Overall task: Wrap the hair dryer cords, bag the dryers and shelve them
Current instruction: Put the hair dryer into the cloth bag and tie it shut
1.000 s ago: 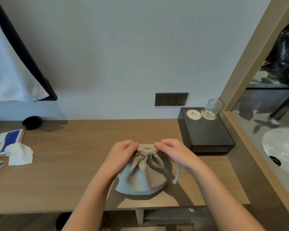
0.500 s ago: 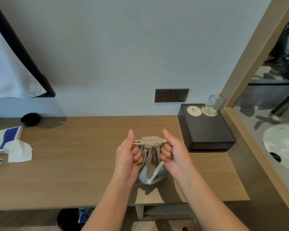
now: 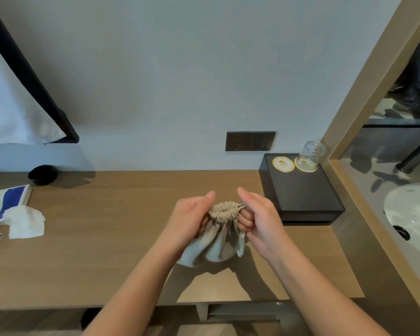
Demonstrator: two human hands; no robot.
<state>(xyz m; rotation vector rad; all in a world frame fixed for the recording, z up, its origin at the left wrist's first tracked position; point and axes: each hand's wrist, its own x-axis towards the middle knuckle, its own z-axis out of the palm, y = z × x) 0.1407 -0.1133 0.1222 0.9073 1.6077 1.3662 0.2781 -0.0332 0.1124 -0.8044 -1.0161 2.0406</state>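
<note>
Both hands are grabbing the small grey cloth drawstring bag (image 3: 216, 241). The left hand (image 3: 189, 219) is curling its fingers round the left of the gathered neck, thumb sticking up, and the right hand (image 3: 260, 221) is pinching the beige drawstring (image 3: 240, 206) on the right. The black rectangular box (image 3: 303, 200) is sitting close on the right, and the bare wooden counter (image 3: 107, 238) is stretching left to the crumpled white tissue (image 3: 26, 221). The bag's sitting mid-counter near the front edge, its mouth bunching into tight beige ruffles and its body bulging
</note>
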